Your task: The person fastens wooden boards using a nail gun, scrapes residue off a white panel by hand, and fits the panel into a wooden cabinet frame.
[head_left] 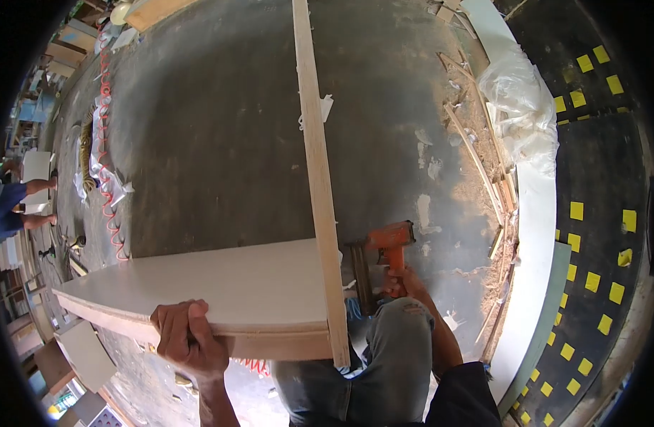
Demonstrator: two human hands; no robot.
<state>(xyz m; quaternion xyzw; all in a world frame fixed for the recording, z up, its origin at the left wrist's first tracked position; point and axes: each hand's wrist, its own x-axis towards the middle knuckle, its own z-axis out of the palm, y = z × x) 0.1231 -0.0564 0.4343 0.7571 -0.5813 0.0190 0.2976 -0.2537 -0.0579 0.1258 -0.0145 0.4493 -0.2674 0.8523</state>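
A white panel (227, 281) with a wooden edge frame stretches in front of my legs. My left hand (189, 340) is closed over its near edge, with the thumb on the white face. Along the panel's right end runs a long, pale wooden strip (314, 135), reaching away to the top of the view. To the right of the strip, my right hand (405, 282) grips an orange nail gun (392, 236) by its handle, beside my right knee. The gun's dark magazine (361, 277) is close to the strip; whether they touch I cannot tell.
A coiled red air hose (106, 142) lies on the left side of the dark floor. Wood offcuts and sawdust (476, 149) line the right, beside a long white board (533, 235) with clear plastic wrap (515, 92). At far left another person's legs (28, 203) show.
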